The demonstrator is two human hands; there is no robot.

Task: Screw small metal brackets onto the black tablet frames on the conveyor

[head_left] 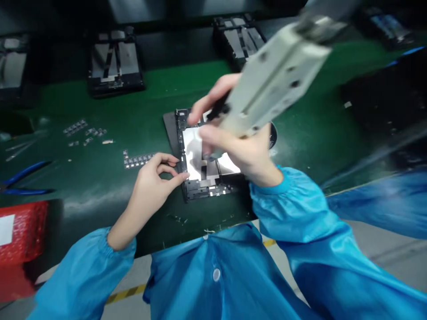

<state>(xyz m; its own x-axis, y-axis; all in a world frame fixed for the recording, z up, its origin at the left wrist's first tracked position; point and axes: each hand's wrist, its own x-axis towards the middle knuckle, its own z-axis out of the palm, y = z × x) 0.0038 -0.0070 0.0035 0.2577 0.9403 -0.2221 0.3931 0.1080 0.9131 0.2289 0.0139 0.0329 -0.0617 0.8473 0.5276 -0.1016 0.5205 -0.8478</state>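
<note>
An opened tablet [194,153] with silver panels and small circuit parts along its edges lies on a green work mat. The thumb and fingers of my left hand [154,177] grip its left edge. Over the tablet, my right hand [248,153] is wrapped around the lower end of a pale, boxy electric screwdriver [270,80], which slants up to the right. Its tip points down at the middle of the tablet, but the hand and blur hide whether it touches. A dark flat plate [170,126] shows under the tablet's left side.
Strips of small parts [140,160] and loose pieces [95,132] lie left of the tablet. Farther left are blue-handled pliers [26,175], tweezers [20,149] and a red bubble-wrap package [25,235]. Along the back stand opened devices [115,62]. Dark items [387,93] sit at right.
</note>
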